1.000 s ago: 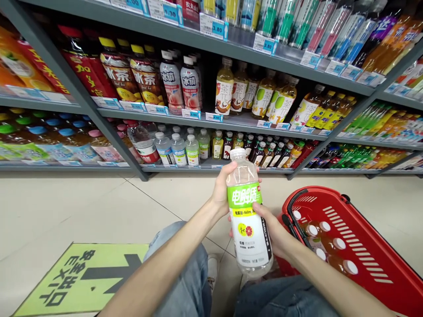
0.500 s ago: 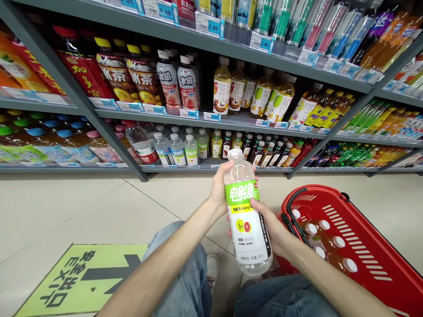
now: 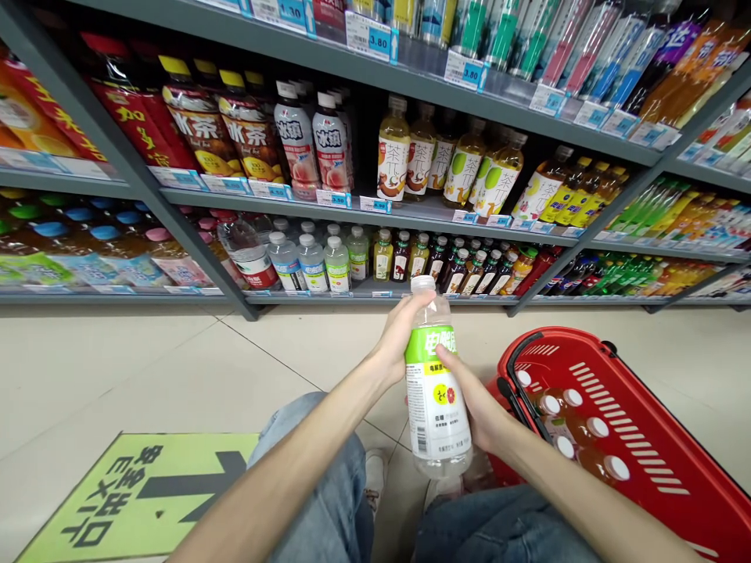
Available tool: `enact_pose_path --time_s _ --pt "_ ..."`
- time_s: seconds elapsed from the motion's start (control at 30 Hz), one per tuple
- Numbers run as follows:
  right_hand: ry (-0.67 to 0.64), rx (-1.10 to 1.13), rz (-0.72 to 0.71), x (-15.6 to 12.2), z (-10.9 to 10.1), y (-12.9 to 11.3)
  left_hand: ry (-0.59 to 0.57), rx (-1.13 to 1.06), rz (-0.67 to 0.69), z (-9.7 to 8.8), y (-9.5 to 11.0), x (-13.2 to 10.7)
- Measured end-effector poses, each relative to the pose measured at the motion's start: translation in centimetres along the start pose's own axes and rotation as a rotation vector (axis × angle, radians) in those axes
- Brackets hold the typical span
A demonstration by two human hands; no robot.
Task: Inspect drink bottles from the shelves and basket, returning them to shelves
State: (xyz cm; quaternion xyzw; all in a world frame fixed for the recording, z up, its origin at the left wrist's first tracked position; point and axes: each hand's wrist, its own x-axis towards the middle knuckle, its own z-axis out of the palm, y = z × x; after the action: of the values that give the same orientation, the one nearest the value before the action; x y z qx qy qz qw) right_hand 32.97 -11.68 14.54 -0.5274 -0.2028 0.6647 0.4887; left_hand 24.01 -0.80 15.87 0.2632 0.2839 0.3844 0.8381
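Both my hands are closed around a clear drink bottle [image 3: 437,422] with a white cap and a green and white label, held nearly upright over my knees. My left hand [image 3: 399,336] grips its neck and shoulder, with the thumb near the cap. Lower on the right side, my right hand [image 3: 472,395] wraps the body, its thumb lying across the green band. The fingers behind the bottle are mostly hidden. Similar green-labelled bottles [image 3: 338,266] stand on the bottom shelf ahead.
A red shopping basket [image 3: 657,438] stands at my right, holding several white-capped bottles [image 3: 601,461]. Shelves of drinks [image 3: 375,207] with price tags run across the front. A green exit sign [image 3: 134,496] lies on the tiled floor at left.
The bottle has been turned about its length, so its label faces more to the right and a barcode shows on its left side. My left hand has shifted slightly right with it.
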Motion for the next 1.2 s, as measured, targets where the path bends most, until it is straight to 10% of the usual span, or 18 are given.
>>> enact_pose_path --time_s 1.2 --pt "-0.011 0.025 0.057 -0.12 -0.06 -0.44 0.017 0.032 -0.151 -0.11 0.45 0.07"
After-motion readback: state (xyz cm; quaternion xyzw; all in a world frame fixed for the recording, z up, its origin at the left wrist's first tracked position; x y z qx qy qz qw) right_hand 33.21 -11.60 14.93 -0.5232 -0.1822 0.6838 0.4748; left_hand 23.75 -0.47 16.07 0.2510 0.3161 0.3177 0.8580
